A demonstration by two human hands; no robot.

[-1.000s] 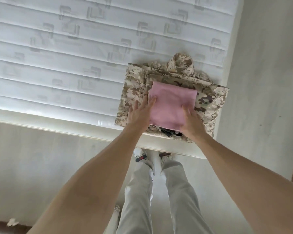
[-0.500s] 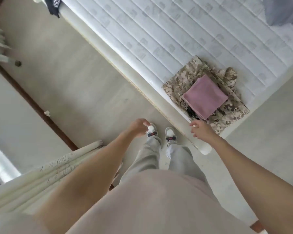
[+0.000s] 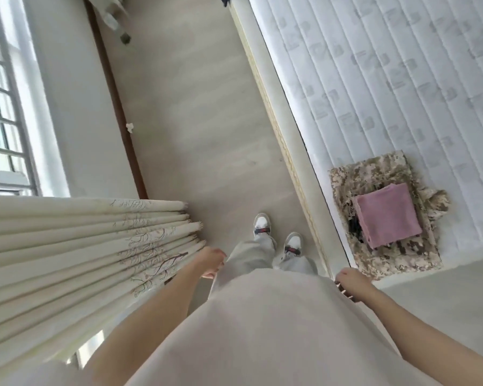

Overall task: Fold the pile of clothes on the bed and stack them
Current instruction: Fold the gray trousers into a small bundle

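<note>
A folded pink cloth [image 3: 388,216] lies on top of a folded camouflage garment [image 3: 374,174] at the corner of the white mattress [image 3: 388,79], on the right of the head view. A bit of dark fabric [image 3: 354,229] peeks out beside the pink cloth. My left hand [image 3: 211,261] hangs by my hip with loosely curled fingers, holding nothing. My right hand [image 3: 349,282] hangs low at my right side, below the stack and apart from it, fingers loosely curled and empty.
A pleated cream curtain [image 3: 81,246] fills the left, next to a barred window [image 3: 3,107]. Pale floor [image 3: 193,121] runs between the wall's brown skirting [image 3: 115,107] and the bed edge [image 3: 290,140]. A dark item [image 3: 223,0] sits at the bed's far edge. My shoes [image 3: 276,235] point along the bed.
Both hands left the pink cloth and dropped to my sides. I turned left, so the stack now sits at my right and the curtain and window have come into view.
</note>
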